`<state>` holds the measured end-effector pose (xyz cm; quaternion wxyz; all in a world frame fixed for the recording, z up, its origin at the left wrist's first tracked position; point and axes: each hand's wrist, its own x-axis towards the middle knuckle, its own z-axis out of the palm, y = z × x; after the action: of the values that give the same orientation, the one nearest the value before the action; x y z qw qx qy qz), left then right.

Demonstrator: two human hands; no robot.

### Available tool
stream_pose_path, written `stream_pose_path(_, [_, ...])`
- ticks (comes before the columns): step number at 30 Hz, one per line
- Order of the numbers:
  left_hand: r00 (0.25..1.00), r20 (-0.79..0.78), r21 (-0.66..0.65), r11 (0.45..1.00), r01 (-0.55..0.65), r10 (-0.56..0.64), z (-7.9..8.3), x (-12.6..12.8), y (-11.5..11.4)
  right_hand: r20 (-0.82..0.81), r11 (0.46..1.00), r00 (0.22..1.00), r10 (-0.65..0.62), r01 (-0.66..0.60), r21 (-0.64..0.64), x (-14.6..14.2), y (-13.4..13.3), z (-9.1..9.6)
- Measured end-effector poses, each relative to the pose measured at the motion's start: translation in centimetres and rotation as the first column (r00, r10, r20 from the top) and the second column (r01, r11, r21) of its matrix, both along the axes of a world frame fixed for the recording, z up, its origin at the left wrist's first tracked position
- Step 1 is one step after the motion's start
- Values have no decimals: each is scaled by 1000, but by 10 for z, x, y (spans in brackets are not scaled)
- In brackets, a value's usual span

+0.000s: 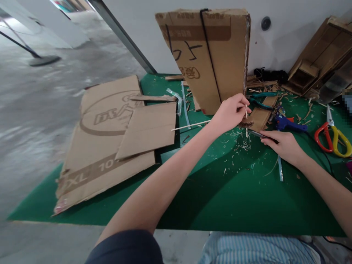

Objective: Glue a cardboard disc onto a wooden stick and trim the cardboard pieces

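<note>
My left hand (pixel 230 112) is closed, pinching a thin pale wooden stick (pixel 246 111) that stands upright. Around the stick, just under those fingertips, sits a small brown corrugated cardboard piece (pixel 245 124). The stick's lower end shows beneath it. My right hand (pixel 284 145) grips a slim dark craft knife (pixel 260 135), its tip close to or touching that lower end; exact contact cannot be made out. Pale shavings (pixel 242 145) lie scattered below on the green tabletop (pixel 214 190). Another long thin stick (pixel 189 125) lies partly behind my left forearm.
A tall cardboard box (pixel 203 55) stands behind my hands. Flat cardboard sheets (pixel 104 110) cover the left side. Teal pliers (pixel 261 101), a blue glue gun (pixel 291 124) and red-yellow scissors (pixel 331 135) lie to the right. A cardboard structure (pixel 319 55) leans at the back right.
</note>
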<state>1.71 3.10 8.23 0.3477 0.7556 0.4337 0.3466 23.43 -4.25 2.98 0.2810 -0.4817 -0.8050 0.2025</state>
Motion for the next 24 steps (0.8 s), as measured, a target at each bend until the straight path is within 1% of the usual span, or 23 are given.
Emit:
stream_pose_path(3, [1000, 15, -10, 1000, -2, 2, 1, 1, -2, 37, 998, 998, 50, -50, 23, 2, 1, 2])
stream_pose_path(5, [1000, 16, -14, 1000, -3, 3, 2, 1, -2, 32, 994, 994, 105, -105, -1, 4, 1, 3])
stream_pose_path(7, [1000, 9, -15, 1000, -7, 7, 2, 1, -2, 19, 991, 991, 131, -130, -31, 7, 2, 1])
stream_pose_path(9, [1000, 7, -14, 1000, -12, 12, 1, 1, -1, 15, 992, 992, 122, -121, -45, 8, 2, -2])
stream_pose_path(12, [1000, 14, -7, 1000, -17, 17, 1, 1, -1, 11, 996, 996, 85, -84, -20, 7, 2, -7])
stream_pose_path(16, [999, 19, 5, 1000, -26, 26, 2, 0, -1, 52, 996, 998, 41, -45, 72, 0, 0, -9])
stream_pose_path(19, [999, 27, 23, 999, -38, 37, 3, 0, -1, 77, 991, 997, 28, -38, 127, -6, -3, -7])
stream_pose_path(21, [999, 33, 29, 999, -44, 43, 3, -1, -1, 83, 991, 996, 43, -53, 123, -10, -6, -3])
stream_pose_path(24, [999, 34, 19, 999, -41, 40, 3, -2, 1, 74, 993, 994, 86, -92, 75, -11, -10, 4])
